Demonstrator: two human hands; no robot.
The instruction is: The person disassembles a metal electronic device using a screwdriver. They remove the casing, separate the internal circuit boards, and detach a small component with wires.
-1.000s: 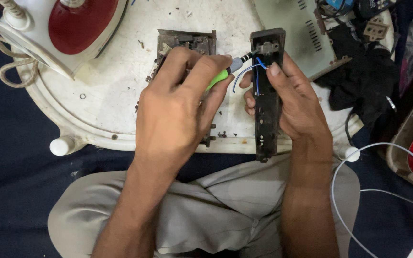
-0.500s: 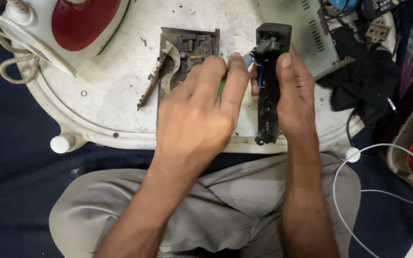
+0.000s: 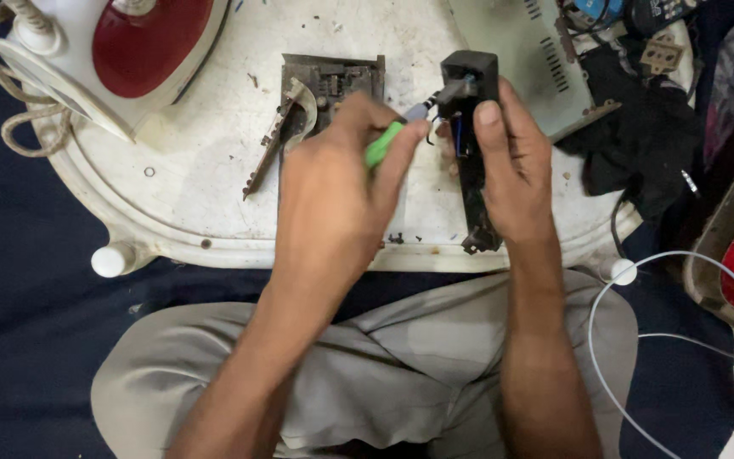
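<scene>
My left hand (image 3: 337,191) grips a green-handled screwdriver (image 3: 384,144), its tip pointing right at the top of a long black plastic part (image 3: 471,127). My right hand (image 3: 511,166) holds that black part upright on the white board (image 3: 206,170), thumb along its right side. Thin blue and dark wires (image 3: 456,136) show inside the part's open face. Its lower end (image 3: 479,242) rests near the board's front edge.
A white and red clothes iron (image 3: 121,51) with a braided cord lies at the top left. A rusty metal plate (image 3: 316,89) sits behind my left hand. A pale grey vented cover (image 3: 520,42) and black cloth (image 3: 639,144) lie right. A white cable (image 3: 639,331) loops over my knee.
My left hand has shifted right and up the board with the screwdriver, closer to the black part's top. My right hand has raised the part more upright.
</scene>
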